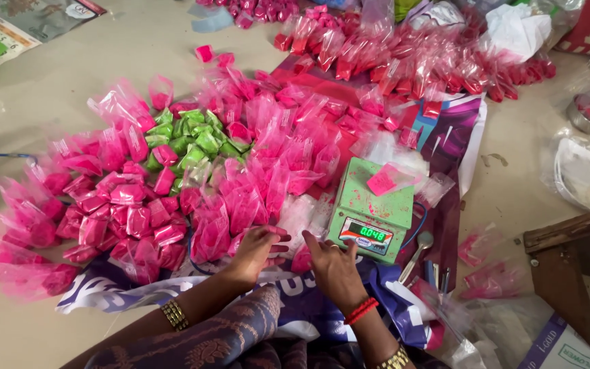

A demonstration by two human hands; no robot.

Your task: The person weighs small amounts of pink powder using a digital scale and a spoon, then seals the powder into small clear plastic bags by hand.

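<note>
A pale floor (104, 61) is spread with a purple and white printed sheet (455, 130), and most of it is covered with small clear packets of pink powder (131, 198), with a cluster of green powder packets (192, 140) in the middle of the heap and a band of red powder packets (404, 61) at the far side. To the right of the heap stands a small green digital scale (373, 208), dusted pink, with one pink packet (384, 179) lying on its pan. A metal spoon (418, 249) lies just right of the scale. The left hand (257, 247) has its fingers curled, pinching a pink packet at the near edge of the heap. The right hand (332, 263), open and palm down, rests just beside the scale's near left corner, holding nothing that shows.
</note>
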